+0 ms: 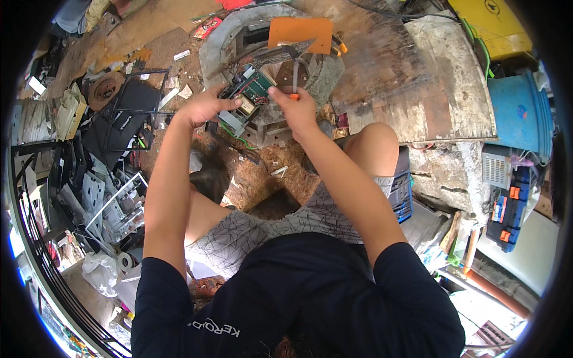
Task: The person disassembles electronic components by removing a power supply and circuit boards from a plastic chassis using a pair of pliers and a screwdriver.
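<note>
My left hand (pixel 206 107) grips an opened electronic unit by its near left side, thumb on top. On this unit a green circuit board (pixel 255 83) shows, with a yellowish transformer-like block (pixel 247 106) and thin red wires. My right hand (pixel 296 112) is closed around the handle of a hammer (pixel 295 74), which has a grey metal shaft and an orange collar; its dark head points away from me. The right thumb is close to the board's right edge; I cannot tell whether it touches. Beneath both hands is a grey octagonal metal block (pixel 331 80) with a hollow middle.
An orange plate (pixel 300 34) lies on the block's far side, beside yellow-handled pliers (pixel 339 45). Scrap metal and dark panels (pixel 128 116) pile up at left. A worn wooden board (pixel 412 89), a blue bucket (pixel 519 116) and a blue toolbox (pixel 508 212) are at right.
</note>
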### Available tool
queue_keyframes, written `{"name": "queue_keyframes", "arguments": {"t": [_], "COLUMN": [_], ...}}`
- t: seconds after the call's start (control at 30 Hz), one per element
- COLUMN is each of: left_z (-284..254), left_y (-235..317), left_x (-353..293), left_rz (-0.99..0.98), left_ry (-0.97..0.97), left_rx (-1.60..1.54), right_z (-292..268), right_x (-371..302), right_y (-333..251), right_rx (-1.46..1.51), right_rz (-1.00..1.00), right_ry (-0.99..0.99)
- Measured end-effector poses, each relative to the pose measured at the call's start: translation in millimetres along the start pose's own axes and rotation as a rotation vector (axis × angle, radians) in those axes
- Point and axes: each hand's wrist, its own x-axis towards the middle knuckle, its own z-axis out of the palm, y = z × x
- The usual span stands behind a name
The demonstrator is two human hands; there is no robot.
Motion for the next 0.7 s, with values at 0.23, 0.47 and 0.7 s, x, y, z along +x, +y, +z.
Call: {"name": "queue_keyframes", "arguments": {"t": [0.23, 0.47, 0.7], "left_z": [5.0, 3.6, 2.2], "left_y": [-3.0, 5.8, 2.4], "left_x": [1.0, -4.7, -4.7], "left_rz": [0.027, 0.008, 0.027], "left_ry": [0.069, 0.034, 0.054], "left_rx": [-0.016, 0.027, 0.075], "right_z": [26.7, 24.1, 18.6], "right_x": [2.2, 5.9, -3.5], "right_y": [-6.5, 3.9, -4.7], "right_rx": [0.171, 0.234, 0.222], "right_rz": [0.178, 0.196, 0.239], "right_ry": [0.034, 0.020, -0.027]}}
